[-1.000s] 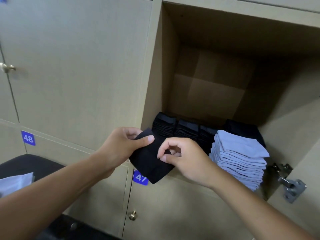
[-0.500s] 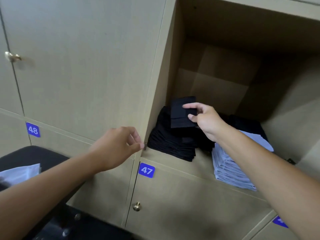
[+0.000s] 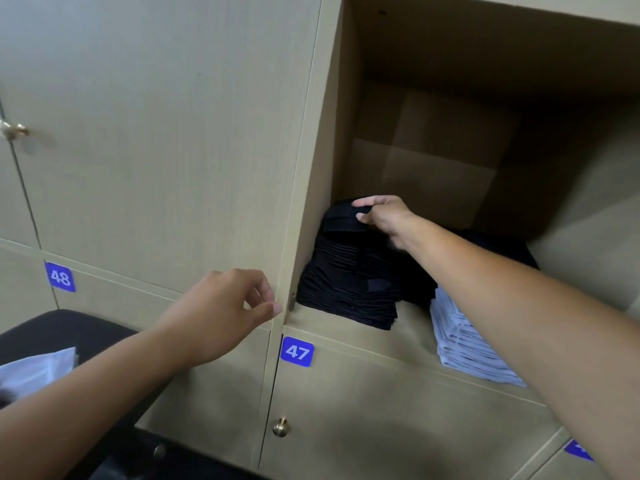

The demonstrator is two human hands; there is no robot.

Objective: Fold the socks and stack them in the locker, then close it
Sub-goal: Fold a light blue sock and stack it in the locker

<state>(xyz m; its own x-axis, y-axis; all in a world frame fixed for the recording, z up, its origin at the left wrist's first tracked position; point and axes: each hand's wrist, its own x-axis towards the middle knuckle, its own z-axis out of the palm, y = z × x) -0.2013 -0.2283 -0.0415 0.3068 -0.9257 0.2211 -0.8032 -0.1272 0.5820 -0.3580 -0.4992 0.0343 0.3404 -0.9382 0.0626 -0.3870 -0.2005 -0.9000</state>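
Currently the right hand (image 3: 386, 220) pinches a folded black sock (image 3: 343, 220) on top of the black stack (image 3: 349, 285) inside the locker (image 3: 346, 341); left hand (image 3: 221, 313) loosely curled, holding nothing. Sock judged light, soft, limp: grip across the fold to prevent unfolding

black socks (image 3: 349, 285) | pale blue socks (image 3: 464, 344) | beige locker (image 3: 346, 330) | blue number label (image 3: 297, 351)
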